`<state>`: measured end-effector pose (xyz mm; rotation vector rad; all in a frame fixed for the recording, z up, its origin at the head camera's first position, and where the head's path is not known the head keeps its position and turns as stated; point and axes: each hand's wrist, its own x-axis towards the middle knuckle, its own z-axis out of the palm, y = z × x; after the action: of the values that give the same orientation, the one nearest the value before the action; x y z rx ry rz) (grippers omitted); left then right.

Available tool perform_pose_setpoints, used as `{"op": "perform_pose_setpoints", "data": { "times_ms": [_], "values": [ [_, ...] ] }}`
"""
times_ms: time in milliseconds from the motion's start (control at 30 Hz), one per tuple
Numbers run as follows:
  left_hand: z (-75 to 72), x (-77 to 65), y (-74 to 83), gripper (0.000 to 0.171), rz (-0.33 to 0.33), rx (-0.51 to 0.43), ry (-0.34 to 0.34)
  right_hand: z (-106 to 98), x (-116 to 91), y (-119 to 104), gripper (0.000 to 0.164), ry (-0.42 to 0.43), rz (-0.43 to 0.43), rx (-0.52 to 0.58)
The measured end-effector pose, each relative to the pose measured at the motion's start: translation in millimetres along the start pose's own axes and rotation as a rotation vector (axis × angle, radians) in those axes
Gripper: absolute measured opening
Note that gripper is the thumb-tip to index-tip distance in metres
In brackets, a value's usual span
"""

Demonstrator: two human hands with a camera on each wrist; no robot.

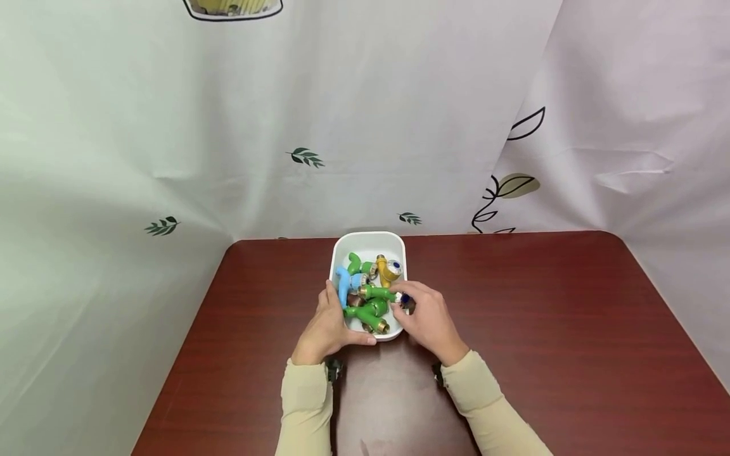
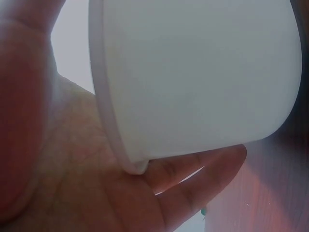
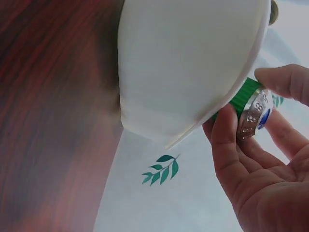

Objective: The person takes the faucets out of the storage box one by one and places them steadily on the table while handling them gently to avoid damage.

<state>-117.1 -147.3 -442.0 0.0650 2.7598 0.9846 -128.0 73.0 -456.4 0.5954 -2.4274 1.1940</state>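
Note:
A white plastic tub (image 1: 369, 234) holds several plastic water taps. My left hand (image 1: 322, 329) grips the tub's near left corner, fingers along its outer side and thumb across the front; the left wrist view shows the tub wall (image 2: 203, 77) against the palm. Over the tub's right rim, my right hand (image 1: 429, 318) pinches a green tap (image 1: 379, 292) by its knob end, which has a silver band and blue cap (image 3: 264, 118). Beneath and around it lie a light blue tap (image 1: 343, 285), a yellow tap (image 1: 388, 272) and other green taps (image 1: 373, 311), partly overlapping.
The tub stands near the far edge of a dark red wooden table (image 1: 525, 329). Behind the table hangs a pale cloth backdrop (image 1: 365, 114) printed with leaves, which also runs along both sides.

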Motion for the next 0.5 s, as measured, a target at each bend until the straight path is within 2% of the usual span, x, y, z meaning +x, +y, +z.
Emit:
{"op": "perform_pose_setpoints", "data": {
  "times_ms": [167, 500],
  "values": [
    [-0.5, -0.1, 0.7, 0.152, 0.000, 0.013, 0.000, -2.3, 1.8, 0.0, 0.022, 0.011, 0.048, 0.061],
    [0.4, 1.0, 0.1, 0.150, 0.019, -0.003, 0.007, -5.6, 3.4, -2.7, 0.017, 0.038, 0.174, 0.105]
  ]
}}
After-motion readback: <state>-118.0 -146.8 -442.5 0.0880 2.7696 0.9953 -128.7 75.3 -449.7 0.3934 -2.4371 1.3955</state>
